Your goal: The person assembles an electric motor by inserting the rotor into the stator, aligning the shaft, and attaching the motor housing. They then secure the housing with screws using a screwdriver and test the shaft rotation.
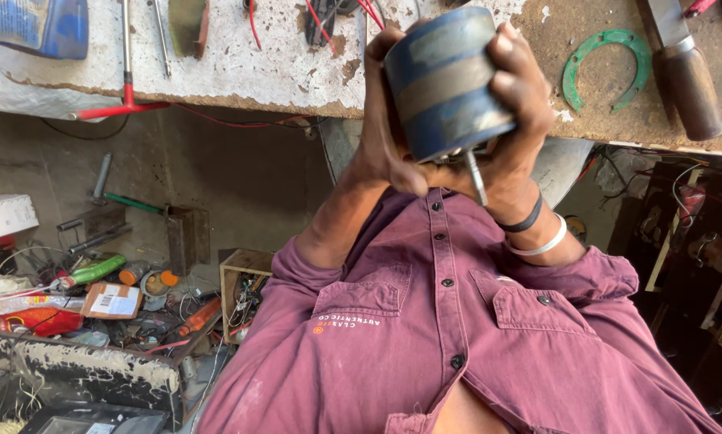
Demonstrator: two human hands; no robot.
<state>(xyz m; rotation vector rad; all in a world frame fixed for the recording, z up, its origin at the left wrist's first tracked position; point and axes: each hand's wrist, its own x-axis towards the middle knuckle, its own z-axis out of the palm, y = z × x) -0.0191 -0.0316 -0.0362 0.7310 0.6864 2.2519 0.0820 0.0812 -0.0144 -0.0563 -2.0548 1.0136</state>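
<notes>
Both my hands hold a blue and grey cylindrical motor (pixel 445 80) up in front of my maroon shirt. My left hand (pixel 385 141) wraps its left side and underside. Fingers of my right hand (pixel 526 112), which has a black band and a silver bangle at the wrist, curl over its right side. A thin metal shaft (pixel 475 178) sticks out of the motor's lower end, between my two palms.
A worn, paint-flaked workbench (pixel 256 68) runs along the top, with a green horseshoe gasket (pixel 606 68), a wooden-handled tool (pixel 691 88), red wires and a blue package (pixel 39 24). At the left, the floor is cluttered with tools, a small wooden box (pixel 244 281) and scraps.
</notes>
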